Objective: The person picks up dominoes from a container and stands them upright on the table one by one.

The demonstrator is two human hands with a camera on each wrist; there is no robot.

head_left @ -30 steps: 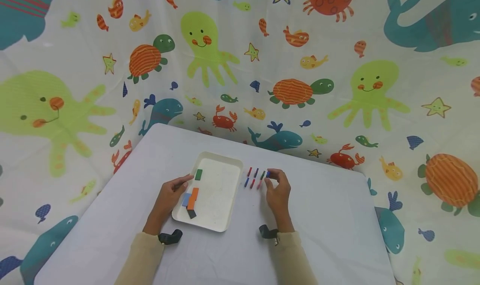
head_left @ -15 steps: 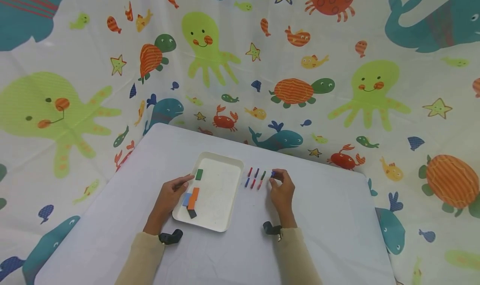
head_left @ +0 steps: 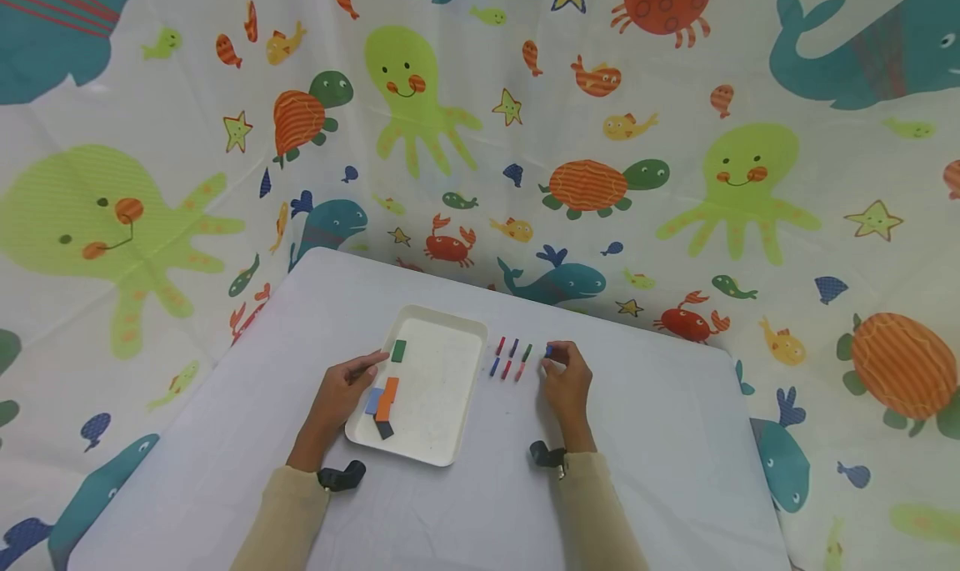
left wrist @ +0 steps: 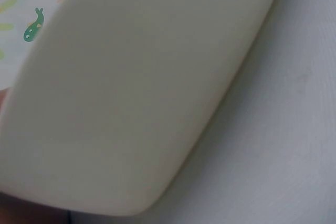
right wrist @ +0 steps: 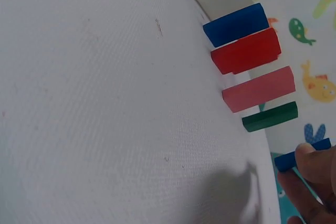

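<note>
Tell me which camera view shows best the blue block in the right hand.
The right wrist view: the held blue block appears larger, both ends visible. The head view shows only a small part; the left wrist, none.

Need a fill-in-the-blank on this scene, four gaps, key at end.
1. The pinched block in the right hand is ____.
2. The left hand is at the white tray, on its ____ side.
3. Inside the tray, the farthest block from the person is ____.
4. Right of the tray, the near row of blocks runs, left to right: blue, red, ____.
Missing words: blue, left, green, pink.
</note>
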